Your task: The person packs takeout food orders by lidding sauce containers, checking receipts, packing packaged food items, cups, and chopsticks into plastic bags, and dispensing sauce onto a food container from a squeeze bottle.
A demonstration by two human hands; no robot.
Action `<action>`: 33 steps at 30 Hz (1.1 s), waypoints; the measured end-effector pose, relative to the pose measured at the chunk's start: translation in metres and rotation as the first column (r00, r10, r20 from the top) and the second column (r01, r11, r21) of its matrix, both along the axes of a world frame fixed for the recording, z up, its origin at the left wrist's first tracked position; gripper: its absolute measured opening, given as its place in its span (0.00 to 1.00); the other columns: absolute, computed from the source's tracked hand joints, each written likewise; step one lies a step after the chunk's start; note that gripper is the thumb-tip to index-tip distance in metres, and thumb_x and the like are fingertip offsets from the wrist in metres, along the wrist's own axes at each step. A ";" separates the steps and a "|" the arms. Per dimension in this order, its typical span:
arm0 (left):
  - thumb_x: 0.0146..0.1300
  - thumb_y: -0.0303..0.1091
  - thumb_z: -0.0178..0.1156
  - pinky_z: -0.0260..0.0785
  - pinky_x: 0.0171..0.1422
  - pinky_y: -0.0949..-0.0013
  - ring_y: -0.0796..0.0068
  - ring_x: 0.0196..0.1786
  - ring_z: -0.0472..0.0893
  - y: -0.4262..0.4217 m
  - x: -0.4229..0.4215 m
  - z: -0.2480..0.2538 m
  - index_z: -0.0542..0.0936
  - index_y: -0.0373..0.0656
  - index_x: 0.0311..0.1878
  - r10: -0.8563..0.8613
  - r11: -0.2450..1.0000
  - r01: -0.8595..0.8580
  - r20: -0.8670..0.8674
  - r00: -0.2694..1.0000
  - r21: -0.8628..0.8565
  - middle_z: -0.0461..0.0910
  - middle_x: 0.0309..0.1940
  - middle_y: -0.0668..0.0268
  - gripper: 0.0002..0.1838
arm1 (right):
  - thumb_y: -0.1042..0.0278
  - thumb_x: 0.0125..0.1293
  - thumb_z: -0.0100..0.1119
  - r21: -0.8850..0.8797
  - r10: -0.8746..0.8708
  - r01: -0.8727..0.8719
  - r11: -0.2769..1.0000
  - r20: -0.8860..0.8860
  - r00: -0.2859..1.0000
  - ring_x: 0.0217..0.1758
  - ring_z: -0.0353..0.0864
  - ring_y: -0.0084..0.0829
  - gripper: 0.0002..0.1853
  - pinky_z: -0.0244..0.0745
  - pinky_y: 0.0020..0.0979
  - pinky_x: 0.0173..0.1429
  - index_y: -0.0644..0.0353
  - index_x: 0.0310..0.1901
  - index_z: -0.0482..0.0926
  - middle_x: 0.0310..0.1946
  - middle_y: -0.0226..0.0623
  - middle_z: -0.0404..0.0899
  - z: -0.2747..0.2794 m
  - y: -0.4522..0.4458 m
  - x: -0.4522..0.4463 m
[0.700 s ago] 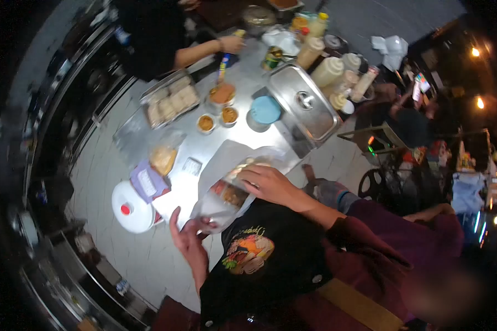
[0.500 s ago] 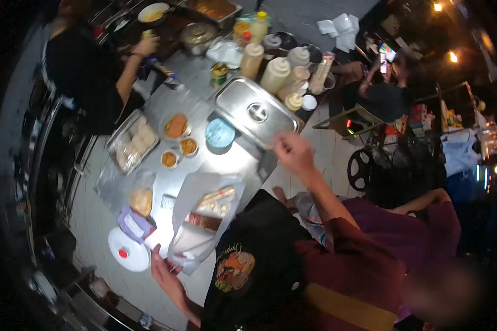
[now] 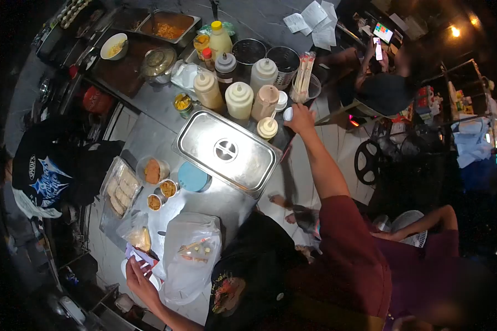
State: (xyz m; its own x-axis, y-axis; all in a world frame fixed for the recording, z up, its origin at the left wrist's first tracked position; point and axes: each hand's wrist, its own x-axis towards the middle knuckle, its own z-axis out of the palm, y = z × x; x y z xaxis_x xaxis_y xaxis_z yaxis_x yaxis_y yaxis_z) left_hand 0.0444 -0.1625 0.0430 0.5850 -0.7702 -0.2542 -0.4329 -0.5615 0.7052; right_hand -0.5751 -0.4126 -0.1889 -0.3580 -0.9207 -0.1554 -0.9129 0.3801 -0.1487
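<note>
My right hand, reaching to the far side of the counter, pinches a small white cup or lid. Close by are a squat sauce bottle, a white-capped container and a holder of wrapped chopsticks. My left hand is low at the near left, fingers stretched out over a purple-and-white packet and a white round item partly hidden beneath. Right of that hand lies a clear plastic bag with food and chopsticks inside.
A steel pan lid covers the counter's middle. Around it stand several squeeze bottles, a blue lid, small food cups and a wrapped tray of patties. A co-worker in black stands left; another person in purple is at right.
My right hand has moved from beside the steel lid to the bottles and now grips a small white item. My left hand has shifted left, from the bag to the packet.
</note>
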 end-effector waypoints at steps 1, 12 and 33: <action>0.82 0.51 0.53 0.77 0.41 0.68 0.71 0.39 0.85 -0.005 -0.006 -0.001 0.79 0.37 0.65 -0.014 1.000 0.014 0.001 1.000 -0.020 0.85 0.45 0.59 0.26 | 0.53 0.45 0.85 -0.029 0.008 -0.007 1.000 0.023 1.000 0.68 0.76 0.46 0.44 0.67 0.55 0.71 0.61 0.63 0.77 0.61 0.43 0.80 0.004 0.002 -0.003; 0.75 0.28 0.62 0.78 0.60 0.65 0.68 0.60 0.82 -0.068 -0.121 0.007 0.76 0.36 0.68 -0.260 0.905 0.201 -0.114 0.959 -0.375 0.81 0.58 0.57 0.21 | 0.64 0.49 0.86 -0.226 -0.032 0.331 0.916 0.783 0.622 0.61 0.81 0.33 0.39 0.82 0.40 0.62 0.69 0.61 0.78 0.57 0.44 0.81 0.127 0.089 0.038; 0.39 0.24 0.82 0.75 0.68 0.59 0.58 0.64 0.82 -0.112 -0.204 0.047 0.84 0.42 0.60 -0.853 0.413 0.662 -0.012 0.521 -0.625 0.83 0.60 0.59 0.38 | 0.82 0.48 0.84 -0.322 0.284 -0.110 0.940 0.920 -0.270 0.69 0.77 0.34 0.44 0.83 0.38 0.67 0.63 0.69 0.73 0.64 0.38 0.77 0.248 0.144 0.204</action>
State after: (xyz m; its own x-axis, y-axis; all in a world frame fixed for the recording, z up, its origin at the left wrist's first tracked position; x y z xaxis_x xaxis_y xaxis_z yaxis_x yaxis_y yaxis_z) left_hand -0.1594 -0.2745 0.0899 -0.3421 -0.8982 0.2759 -0.2175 0.3613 0.9067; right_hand -0.3710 -0.2690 0.0596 0.3463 -0.9381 0.0021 0.3475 0.1262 -0.9291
